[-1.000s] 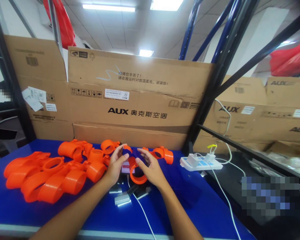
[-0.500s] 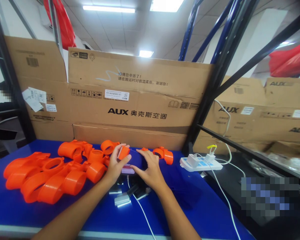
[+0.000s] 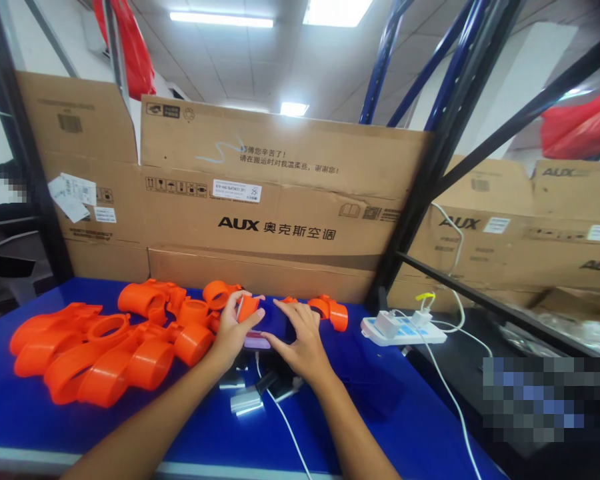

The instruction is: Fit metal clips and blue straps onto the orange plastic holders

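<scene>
My left hand (image 3: pixel 234 327) is closed around an orange plastic piece (image 3: pixel 249 307), gripped between thumb and fingers above the table. My right hand (image 3: pixel 300 335) is open to the right of it, thumb and fingers apart with nothing between them. Between the hands is a purple-edged, phone-like device (image 3: pixel 257 341) with a white cable (image 3: pixel 285 420) running from its near side. My right thumb tip is close to this device; I cannot tell whether they touch. Below lie silver and black parts (image 3: pixel 247 401), partly shaded and hard to make out.
Several orange ring-shaped plastic parts (image 3: pixel 103 377) cover the left of the blue table (image 3: pixel 200 433). More orange rings (image 3: pixel 330 311) lie behind my right hand. A white power strip (image 3: pixel 403 330) with plugs sits at the right edge. A cardboard sheet (image 3: pixel 280 200) stands behind.
The orange piece has turned slightly in my left hand. My right hand stays spread in nearly the same place. The whole view has shifted a little.
</scene>
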Demonstrator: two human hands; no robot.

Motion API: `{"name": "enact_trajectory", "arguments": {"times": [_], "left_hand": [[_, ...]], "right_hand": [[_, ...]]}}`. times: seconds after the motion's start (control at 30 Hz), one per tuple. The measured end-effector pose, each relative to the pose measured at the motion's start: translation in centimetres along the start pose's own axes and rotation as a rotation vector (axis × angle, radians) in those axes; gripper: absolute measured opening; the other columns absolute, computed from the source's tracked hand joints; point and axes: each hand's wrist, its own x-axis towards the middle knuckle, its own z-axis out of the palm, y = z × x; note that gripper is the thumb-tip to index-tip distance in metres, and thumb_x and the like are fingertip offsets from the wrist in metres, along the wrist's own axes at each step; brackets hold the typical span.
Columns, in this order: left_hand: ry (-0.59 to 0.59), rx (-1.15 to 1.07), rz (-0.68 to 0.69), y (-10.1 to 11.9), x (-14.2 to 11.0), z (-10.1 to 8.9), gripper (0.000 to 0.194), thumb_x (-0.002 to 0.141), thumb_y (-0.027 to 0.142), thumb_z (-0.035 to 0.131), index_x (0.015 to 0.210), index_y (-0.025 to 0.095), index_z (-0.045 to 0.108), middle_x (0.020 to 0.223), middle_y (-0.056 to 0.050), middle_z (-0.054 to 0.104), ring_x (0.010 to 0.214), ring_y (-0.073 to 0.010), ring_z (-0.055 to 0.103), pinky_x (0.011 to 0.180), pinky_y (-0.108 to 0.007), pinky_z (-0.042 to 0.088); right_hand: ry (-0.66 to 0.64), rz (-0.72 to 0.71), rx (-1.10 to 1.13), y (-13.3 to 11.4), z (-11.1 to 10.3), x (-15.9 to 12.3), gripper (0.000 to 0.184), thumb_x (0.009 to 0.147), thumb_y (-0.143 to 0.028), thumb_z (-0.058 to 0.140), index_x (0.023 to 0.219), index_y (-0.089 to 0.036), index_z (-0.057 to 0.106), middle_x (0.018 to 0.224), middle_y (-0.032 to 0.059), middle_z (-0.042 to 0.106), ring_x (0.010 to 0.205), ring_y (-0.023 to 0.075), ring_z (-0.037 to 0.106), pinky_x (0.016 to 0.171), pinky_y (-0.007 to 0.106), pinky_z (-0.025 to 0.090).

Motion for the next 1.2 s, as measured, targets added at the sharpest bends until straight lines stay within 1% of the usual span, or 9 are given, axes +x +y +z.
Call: {"name": "enact_trajectory", "arguments": {"times": [0.37,0.5,0.57,0.67,0.73,0.83,0.97,1.1,1.2], "left_hand": [[0.005,0.002,0.0,0.0,0.1,-0.2,0.051,0.075,0.039,0.089,0.113,0.024,0.058,0.113,-0.007,0.075,0.107,-0.0275,0.073,0.1,-0.045,0.055],[0.049,0.067,0.012,-0.5,0.3,-0.5,0.052,0.077,0.045,0.087,0.118,0.024,0.063,0.115,-0.007,0.074,0.108,-0.0276,0.072,0.099,-0.043,0.054],[-0.008,0.045,-0.003,-0.7,0.2,-0.5,0.055,0.082,0.05,0.082,0.128,0.024,0.063,0.123,-0.01,0.072,0.111,-0.0293,0.071,0.098,-0.043,0.054],[-0.231,0.018,-0.04,-1.0,-0.2,-0.4,0.065,0.087,0.052,0.077,0.143,0.025,0.058,0.133,-0.015,0.07,0.12,-0.034,0.068,0.097,-0.046,0.054],[-0.347,0.103,-0.032,-1.1,-0.5,-0.3,0.069,0.085,0.047,0.081,0.146,0.026,0.058,0.137,-0.016,0.068,0.129,-0.0362,0.062,0.101,-0.047,0.052],[-0.425,0.242,0.007,-1.0,-0.8,-0.1,0.074,0.08,0.04,0.086,0.147,0.03,0.058,0.144,-0.014,0.064,0.136,-0.037,0.057,0.106,-0.05,0.049],[-0.446,0.259,0.011,-0.7,-0.9,0.1,0.078,0.08,0.036,0.087,0.151,0.029,0.055,0.147,-0.014,0.062,0.132,-0.0365,0.061,0.108,-0.052,0.05],[-0.371,0.163,-0.048,-0.4,-1.2,0.4,0.075,0.076,0.031,0.09,0.146,0.03,0.061,0.135,-0.013,0.07,0.12,-0.0381,0.069,0.104,-0.053,0.055],[-0.331,0.153,-0.067,-0.1,-1.4,0.5,0.072,0.076,0.031,0.088,0.144,0.031,0.063,0.13,-0.013,0.072,0.116,-0.0396,0.071,0.099,-0.054,0.058]], "right_hand": [[-0.004,0.024,0.017,-0.5,-0.1,0.1,0.064,0.089,-0.047,0.078,0.147,-0.031,0.056,0.125,0.0105,0.069,0.115,0.0331,0.063,0.102,0.053,0.043],[0.022,0.068,0.023,-0.7,-0.1,0.1,0.063,0.088,-0.05,0.078,0.145,-0.031,0.06,0.125,0.0115,0.071,0.115,0.0347,0.065,0.102,0.054,0.045],[0.079,0.153,0.091,-0.5,0.0,0.2,0.059,0.089,-0.051,0.076,0.142,-0.028,0.063,0.126,0.0123,0.072,0.115,0.0345,0.066,0.102,0.053,0.047],[0.239,0.371,0.325,0.3,0.2,0.5,0.051,0.094,-0.059,0.065,0.132,-0.024,0.068,0.124,0.0115,0.074,0.112,0.0315,0.068,0.099,0.046,0.052],[0.364,0.547,0.498,1.0,0.4,0.6,0.052,0.097,-0.067,0.055,0.117,-0.023,0.071,0.112,0.0091,0.076,0.102,0.0289,0.07,0.09,0.041,0.054],[0.469,0.776,0.697,1.9,0.8,0.7,0.06,0.093,-0.079,0.048,0.091,-0.024,0.069,0.086,0.004,0.074,0.081,0.0249,0.068,0.075,0.036,0.055],[0.395,0.843,0.827,1.9,1.5,0.5,0.06,0.088,-0.082,0.054,0.083,-0.024,0.066,0.081,0.0026,0.074,0.076,0.0239,0.067,0.072,0.035,0.055],[0.223,0.761,0.865,1.5,2.0,0.4,0.055,0.086,-0.078,0.061,0.086,-0.024,0.07,0.087,0.0035,0.078,0.087,0.0279,0.072,0.078,0.039,0.059],[0.163,0.712,0.895,1.4,1.9,0.6,0.052,0.087,-0.075,0.063,0.093,-0.025,0.073,0.091,0.004,0.079,0.096,0.0307,0.073,0.082,0.043,0.06]]}}
